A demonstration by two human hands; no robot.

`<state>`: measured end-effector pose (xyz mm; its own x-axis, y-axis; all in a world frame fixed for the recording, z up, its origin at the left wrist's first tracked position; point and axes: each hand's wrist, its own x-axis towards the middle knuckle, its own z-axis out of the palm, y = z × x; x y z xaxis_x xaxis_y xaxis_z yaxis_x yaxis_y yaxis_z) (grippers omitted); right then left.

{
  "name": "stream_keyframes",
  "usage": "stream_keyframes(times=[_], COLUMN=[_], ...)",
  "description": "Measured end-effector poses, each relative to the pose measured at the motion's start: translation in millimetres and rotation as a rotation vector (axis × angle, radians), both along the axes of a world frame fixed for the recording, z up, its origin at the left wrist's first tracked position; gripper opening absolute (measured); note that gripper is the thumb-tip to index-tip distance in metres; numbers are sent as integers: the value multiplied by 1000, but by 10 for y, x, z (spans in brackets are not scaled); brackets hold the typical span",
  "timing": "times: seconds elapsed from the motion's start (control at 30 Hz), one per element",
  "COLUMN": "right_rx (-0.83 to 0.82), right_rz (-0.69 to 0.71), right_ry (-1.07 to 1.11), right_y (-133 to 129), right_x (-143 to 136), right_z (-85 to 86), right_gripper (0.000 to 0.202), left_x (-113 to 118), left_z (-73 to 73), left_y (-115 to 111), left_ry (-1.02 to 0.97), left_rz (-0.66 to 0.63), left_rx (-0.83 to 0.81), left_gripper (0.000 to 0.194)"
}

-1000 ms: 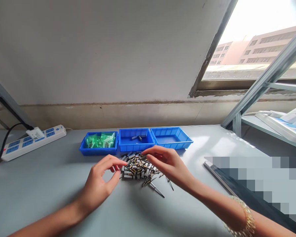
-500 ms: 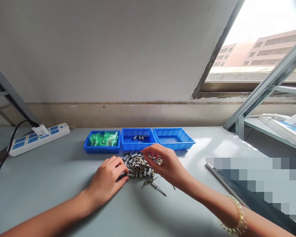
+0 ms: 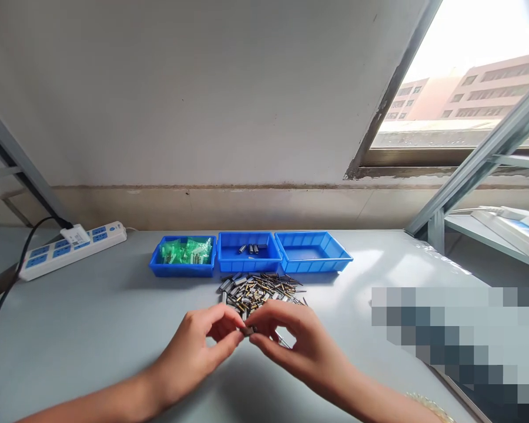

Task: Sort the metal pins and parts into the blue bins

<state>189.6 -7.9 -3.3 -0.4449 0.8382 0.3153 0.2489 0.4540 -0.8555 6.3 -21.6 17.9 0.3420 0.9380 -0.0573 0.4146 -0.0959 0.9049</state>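
Observation:
At the front of the pile, my left hand (image 3: 198, 346) and my right hand (image 3: 302, 335) meet with their fingertips pinched on one small dark metal piece (image 3: 247, 331). Its exact kind is partly covered by the fingers. Just beyond them lies a heap of small metal parts (image 3: 264, 288), with grey block-like pieces and thin pins, some brass-coloured. Part of the heap is hidden by the hands. Behind it, the middle blue bin (image 3: 250, 264) holds several short grey metal pieces (image 3: 252, 248).
Left of the middle bin, another blue bin (image 3: 183, 270) contains green plastic bags (image 3: 186, 251). A third blue bin (image 3: 317, 266) stands to the right. A white power strip (image 3: 73, 249) with a black cable lies at far left. Metal frame posts (image 3: 436, 232) flank the table.
My right hand has come back from over the heap toward me and left. My left hand has shifted right, and both now pinch a small metal piece together.

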Motion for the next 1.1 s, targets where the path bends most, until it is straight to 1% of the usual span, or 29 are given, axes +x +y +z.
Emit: stream_keyframes(times=[0.07, 0.13, 0.23, 0.3, 0.37, 0.47, 0.53, 0.6, 0.67, 0.73, 0.83, 0.9, 0.93, 1.0, 1.1], right_rx=[75, 110, 127, 139, 162, 219, 218, 136, -22, -217, -496, -615, -643, -633, -491], right_rz=[0, 33, 96, 109, 95, 30, -34, -81, -83, -29, 104, 162, 170, 158, 83], right_ry=[19, 30, 22, 16, 20, 30, 24, 29, 68, 163, 348, 422, 440, 436, 296], right_y=[-33, -65, -99, -100, -79, -25, 10, 31, 40, 42, 49, 62, 71, 101, 205], right_x=[-9, -20, -38, -42, -36, -6, 20, 39, 40, 20, -30, -49, -49, -27, 41], right_z=[4, -1, -23, -39, -47, -39, -25, -12, -7, -13, -36, -42, -35, 7, 128], right_gripper=[4, 3, 7, 10, 10, 6, 6, 7, 7, 7, 20, 28, 30, 30, 26], left_x=[48, 80, 99, 98, 93, 78, 64, 47, 32, 22, 13, 1, -10, -45, -123], left_z=[-17, -33, -51, -56, -60, -62, -56, -41, -23, -10, -9, -13, -14, -12, -10], left_y=[-40, -74, -107, -115, -114, -104, -104, -115, -136, -157, -174, -166, -153, -102, 29], left_ry=[-131, -260, -359, -367, -361, -363, -378, -384, -374, -367, -363, -364, -363, -341, -242], left_rz=[-28, -56, -102, -105, -67, 39, 122, 183, 186, 143, 71, 49, 49, 74, 151], left_rx=[-155, -276, -367, -366, -353, -297, -221, -139, -78, -42, -8, 19, 39, 83, 170], left_gripper=[15, 12, 8, 7, 5, 8, 13, 14, 13, 13, 12, 12, 12, 13, 15])
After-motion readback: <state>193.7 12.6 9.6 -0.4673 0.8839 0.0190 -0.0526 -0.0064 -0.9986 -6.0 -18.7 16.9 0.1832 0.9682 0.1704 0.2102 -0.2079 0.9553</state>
